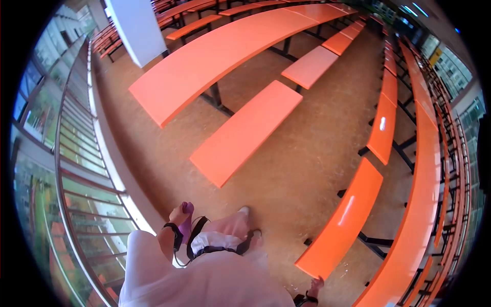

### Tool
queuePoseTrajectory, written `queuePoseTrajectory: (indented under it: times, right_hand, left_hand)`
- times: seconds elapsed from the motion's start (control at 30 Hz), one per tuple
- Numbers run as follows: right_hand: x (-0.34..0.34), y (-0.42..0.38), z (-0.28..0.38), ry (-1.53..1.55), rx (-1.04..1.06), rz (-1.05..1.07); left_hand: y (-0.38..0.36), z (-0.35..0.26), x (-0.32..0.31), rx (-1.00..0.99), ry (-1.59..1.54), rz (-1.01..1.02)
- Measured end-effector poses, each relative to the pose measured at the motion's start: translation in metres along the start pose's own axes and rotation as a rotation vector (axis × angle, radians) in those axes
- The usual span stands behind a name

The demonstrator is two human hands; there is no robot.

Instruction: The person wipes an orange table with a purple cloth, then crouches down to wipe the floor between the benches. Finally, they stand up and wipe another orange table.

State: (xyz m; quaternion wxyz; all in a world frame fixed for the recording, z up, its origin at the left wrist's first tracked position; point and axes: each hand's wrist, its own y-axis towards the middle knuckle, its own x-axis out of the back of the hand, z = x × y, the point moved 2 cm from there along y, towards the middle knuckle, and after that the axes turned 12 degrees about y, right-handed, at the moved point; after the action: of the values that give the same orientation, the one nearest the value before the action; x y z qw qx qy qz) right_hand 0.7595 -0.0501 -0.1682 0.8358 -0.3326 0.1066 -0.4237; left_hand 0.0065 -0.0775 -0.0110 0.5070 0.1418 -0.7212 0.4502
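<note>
Canteen hall, speckled brown floor (307, 169), rows of orange counters (225, 46) and benches (245, 130). We note the left hand (180, 215) clamped on a purple cloth (186, 225) at waist height; right hand (316, 284) low near a bench end (327, 256), fingers' state unclear.

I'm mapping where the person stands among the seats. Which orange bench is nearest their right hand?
The bench at lower right: the right hand hangs just by its near end. The other benches lie farther up the hall.
</note>
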Motion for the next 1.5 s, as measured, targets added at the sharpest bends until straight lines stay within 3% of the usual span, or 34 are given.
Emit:
queuePoseTrajectory:
  times: [0.03, 0.1, 0.13, 0.2, 0.3, 0.37, 0.47, 0.57, 0.63, 0.67, 0.7, 0.73, 0.77, 0.8, 0.83, 0.87, 0.9, 0.93, 1.0, 1.1, 1.13, 1.2, 1.27, 1.33, 1.43, 1.5]
  right_hand:
    - [-0.037, 0.014, 0.017, -0.059, -0.019, 0.193]
    - [-0.147, -0.040, 0.083, -0.166, 0.026, 0.277]
    - [-0.184, -0.014, 0.087, -0.146, 0.035, 0.349]
    - [-0.277, -0.036, 0.095, -0.150, 0.148, 0.490]
    - [-0.384, -0.089, 0.079, -0.331, 0.262, 0.834]
    - [-0.440, -0.142, 0.051, -0.378, 0.230, 1.008]
    - [-0.500, -0.179, -0.016, -0.497, 0.303, 1.262]
    - [-0.531, -0.211, -0.060, -0.635, 0.315, 1.292]
    - [-0.535, -0.190, -0.102, -0.506, 0.168, 1.168]
    - [-0.525, -0.197, -0.108, -0.506, 0.147, 1.153]
    - [-0.523, -0.206, -0.111, -0.506, 0.130, 1.138]
    - [-0.530, -0.213, -0.105, -0.527, 0.134, 1.134]
    - [-0.530, -0.224, -0.103, -0.494, -0.269, 1.017]
    - [-0.526, -0.238, -0.100, -0.437, -0.659, 0.865]
    - [-0.531, -0.259, -0.094, -0.440, -0.654, 0.844]
    - [-0.540, -0.280, -0.091, -0.576, -0.439, 0.839]
    - [-0.550, -0.302, -0.082, -0.714, -0.222, 0.823]
    - [-0.561, -0.320, -0.075, -0.725, -0.219, 0.803]
    - [-0.583, -0.346, -0.063, -0.814, 0.015, 0.877]
    - [-0.596, -0.340, -0.047, -0.773, -0.016, 0.876]
    - [-0.598, -0.346, -0.045, -0.780, -0.011, 0.853]
    - [-0.611, -0.356, -0.034, -0.801, 0.128, 0.810]
    - [-0.622, -0.365, -0.038, -0.854, 0.128, 0.837]
    - [-0.628, -0.375, -0.050, -0.886, 0.125, 0.858]
    - [-0.656, -0.392, -0.065, -1.023, 0.174, 0.914]
    - [-0.672, -0.402, -0.071, -1.027, 0.150, 1.049]
  left_hand:
    - [-0.027, 0.012, 0.008, 0.056, -0.060, -0.007]
    - [-0.047, 0.048, -0.013, 0.158, -0.090, -0.015]
    - [-0.056, 0.062, -0.026, 0.209, -0.112, -0.018]
    - [-0.067, 0.085, -0.036, 0.288, -0.190, -0.015]
    - [-0.059, 0.107, -0.048, 0.334, -0.258, 0.008]
    - [-0.032, 0.116, -0.049, 0.232, -0.335, -0.056]
    - [0.025, 0.099, 0.008, 0.236, -0.305, -0.056]
    - [0.130, 0.114, 0.043, 0.177, -0.469, -0.343]
    - [0.203, 0.124, 0.089, 0.235, -0.377, -0.404]
    - [0.223, 0.119, 0.123, 0.147, -0.579, -0.575]
    - [0.249, 0.117, 0.163, 0.204, -0.480, -0.476]
    - [0.276, 0.119, 0.188, 0.213, -0.414, -0.564]
    - [0.293, 0.114, 0.223, 0.145, -0.561, -0.724]
    - [0.315, 0.112, 0.253, 0.191, -0.611, -0.731]
    - [0.357, 0.125, 0.257, 0.252, -0.581, -0.665]
    - [0.372, 0.120, 0.290, 0.223, -0.617, -0.700]
    - [0.381, 0.109, 0.319, 0.169, -0.684, -0.874]
    - [0.394, 0.103, 0.342, 0.244, -0.633, -0.806]
    - [0.486, 0.131, 0.315, 0.204, -0.603, -0.786]
    - [0.493, 0.097, 0.373, 0.141, -0.518, -0.566]
    - [0.509, 0.086, 0.366, 0.132, -0.525, -0.544]
    - [0.524, 0.065, 0.346, -0.111, -0.420, -1.087]
    - [0.532, 0.043, 0.327, -0.220, -0.390, -0.899]
    - [0.525, 0.010, 0.322, -0.260, -0.301, -0.541]
    - [0.504, -0.016, 0.313, -0.411, -0.283, -0.483]
    - [0.490, -0.021, 0.309, -0.647, -0.262, -0.429]
